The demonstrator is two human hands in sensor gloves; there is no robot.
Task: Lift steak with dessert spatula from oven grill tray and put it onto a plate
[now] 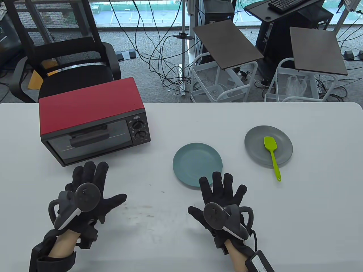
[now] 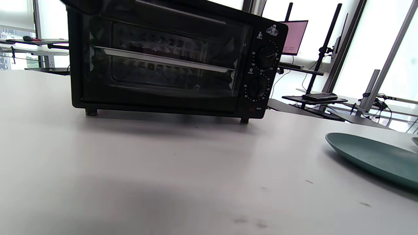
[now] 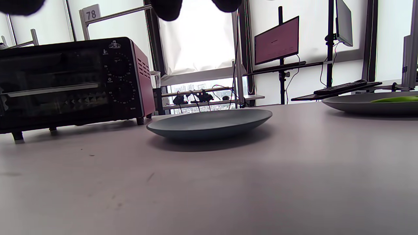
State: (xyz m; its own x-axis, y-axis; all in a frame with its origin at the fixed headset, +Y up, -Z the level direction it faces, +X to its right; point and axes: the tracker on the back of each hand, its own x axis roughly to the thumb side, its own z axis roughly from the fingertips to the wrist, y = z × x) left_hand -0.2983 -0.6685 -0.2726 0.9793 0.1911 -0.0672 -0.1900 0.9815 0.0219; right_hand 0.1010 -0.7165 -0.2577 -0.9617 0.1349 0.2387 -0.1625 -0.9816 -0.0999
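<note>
A red-topped toaster oven (image 1: 93,120) stands at the left of the table with its glass door closed; through the door (image 2: 156,62) a metal grill tray shows as a bright strip, and I cannot make out any steak. A bare teal plate (image 1: 197,164) lies mid-table. The lime-green dessert spatula (image 1: 272,154) lies on a grey plate (image 1: 255,141) to the right, its handle reaching over the rim onto the table. My left hand (image 1: 90,185) lies flat in front of the oven, fingers spread. My right hand (image 1: 222,192) lies flat just below the teal plate. Neither holds anything.
The white table's (image 1: 312,198) far edge runs behind the oven. Beyond it stand a black office chair (image 1: 65,62), two side tables on white wire carts (image 1: 227,82) and loose floor cables. Oven knobs (image 1: 139,129) sit on the oven's right front.
</note>
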